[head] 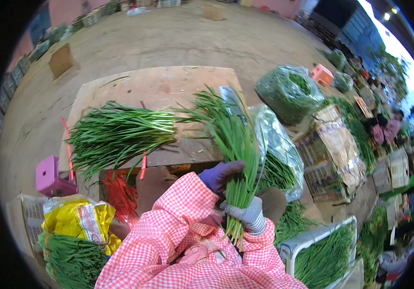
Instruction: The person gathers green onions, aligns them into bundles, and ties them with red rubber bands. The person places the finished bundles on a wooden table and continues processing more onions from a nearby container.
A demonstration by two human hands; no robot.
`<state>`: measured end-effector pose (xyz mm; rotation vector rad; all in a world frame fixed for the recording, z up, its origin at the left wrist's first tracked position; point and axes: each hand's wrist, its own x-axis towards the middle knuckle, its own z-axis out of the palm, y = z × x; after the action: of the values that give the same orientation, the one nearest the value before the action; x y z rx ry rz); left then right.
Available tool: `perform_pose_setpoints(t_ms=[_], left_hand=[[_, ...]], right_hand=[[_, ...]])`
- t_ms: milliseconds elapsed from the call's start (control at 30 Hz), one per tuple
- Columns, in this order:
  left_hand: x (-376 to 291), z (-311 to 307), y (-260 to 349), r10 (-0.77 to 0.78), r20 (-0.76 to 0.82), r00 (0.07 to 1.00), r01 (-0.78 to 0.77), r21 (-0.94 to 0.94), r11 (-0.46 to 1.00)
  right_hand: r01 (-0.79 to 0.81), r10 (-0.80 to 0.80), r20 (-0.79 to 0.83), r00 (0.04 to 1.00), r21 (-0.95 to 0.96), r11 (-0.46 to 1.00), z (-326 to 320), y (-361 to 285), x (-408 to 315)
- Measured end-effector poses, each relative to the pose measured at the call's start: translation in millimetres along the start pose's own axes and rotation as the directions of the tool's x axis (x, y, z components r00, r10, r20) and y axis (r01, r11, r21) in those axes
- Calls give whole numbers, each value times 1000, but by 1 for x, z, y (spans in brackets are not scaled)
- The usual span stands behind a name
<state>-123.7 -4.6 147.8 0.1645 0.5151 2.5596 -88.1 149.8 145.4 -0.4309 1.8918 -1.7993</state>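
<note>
Upright before my chest is a loose bunch of garlic chives (241, 155), its leaf tips leaning over the table and its pale stem ends pointing down at my body. My left hand (223, 175), in a purple glove, wraps the bunch at mid-length. Lower down, my right hand (248, 216), in a grey striped glove, grips the stems. A larger pile of chives (120, 133) lies across the wooden table (156, 81), white ends to the right, with red tie strips (143, 165) under it. A flat metallic blade-like object (229, 99) lies partly hidden behind the leaves.
An open plastic bag of chives (279, 159) is at my right knee. A lined crate of greens (322, 253) stands lower right; tied bundles (71, 262) and a yellow bag (73, 220) sit lower left. A purple stool (53, 177) stands left. Several people work far right.
</note>
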Motion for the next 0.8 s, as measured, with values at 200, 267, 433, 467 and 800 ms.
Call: perform_pose_setpoints(t_ms=[200, 267, 433, 467, 800], left_hand=[[0, 65, 45, 383, -96, 919, -255, 596, 762], [6, 62, 60, 563, 30, 826, -356, 802, 479], [21, 89, 108, 692, 240, 681, -470, 867, 162], [29, 82, 116, 684, 248, 686, -480, 861, 169], [22, 44, 162, 557, 30, 830, -106, 989, 105]], right_hand=[[45, -53, 81, 995, 95, 994, -7, -14, 49], [210, -223, 132, 966, 105, 972, -1, -30, 77], [399, -354, 221, 909, -208, 893, -11, -80, 136], [401, -337, 227, 914, -371, 838, -19, -87, 150], [592, -407, 431, 805, -624, 511, -16, -103, 208]])
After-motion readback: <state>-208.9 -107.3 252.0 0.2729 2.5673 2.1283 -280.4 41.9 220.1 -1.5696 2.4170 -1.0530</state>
